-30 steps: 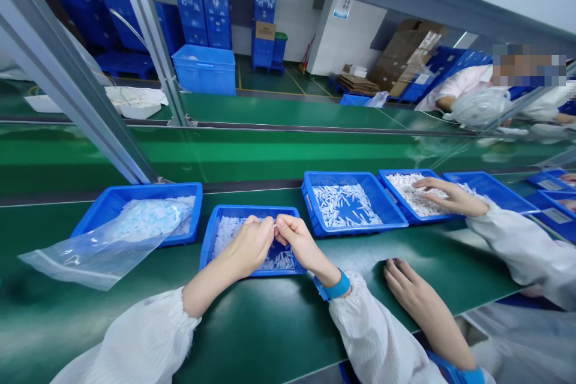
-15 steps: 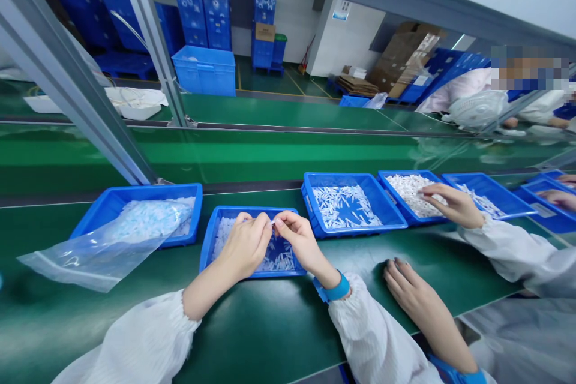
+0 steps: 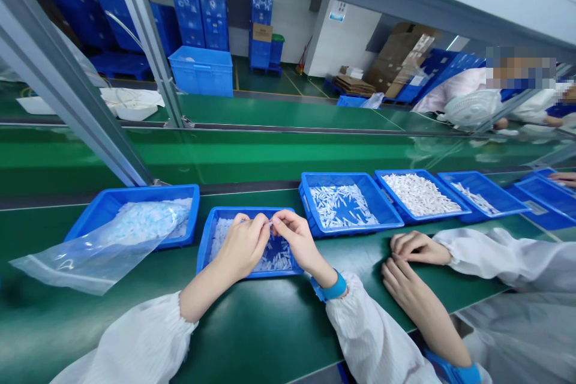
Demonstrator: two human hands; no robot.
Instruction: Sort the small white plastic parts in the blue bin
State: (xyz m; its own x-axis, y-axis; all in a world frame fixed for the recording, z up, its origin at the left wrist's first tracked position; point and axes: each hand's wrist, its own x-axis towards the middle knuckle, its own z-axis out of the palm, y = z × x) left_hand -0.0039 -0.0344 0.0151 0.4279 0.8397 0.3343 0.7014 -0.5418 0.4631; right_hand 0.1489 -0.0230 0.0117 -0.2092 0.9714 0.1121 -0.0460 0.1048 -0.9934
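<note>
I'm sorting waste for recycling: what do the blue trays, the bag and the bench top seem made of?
Trays: rigid moulded plastic, glossy blue, with thick rolled rims. Bag: thin clear plastic film, wrinkled and shiny. Bench top: probably a green rubbery mat, smooth with faint reflections.

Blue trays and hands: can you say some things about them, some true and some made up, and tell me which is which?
1. The left hand and right hand pinch a small white part above a blue tray. True.
2. The right wrist wears a red band. False: the wristband is blue.
3. A clear plastic bag spills out of the leftmost tray. True.
4. The co-worker's hands dig in a tray. False: they rest on the green table.
</note>
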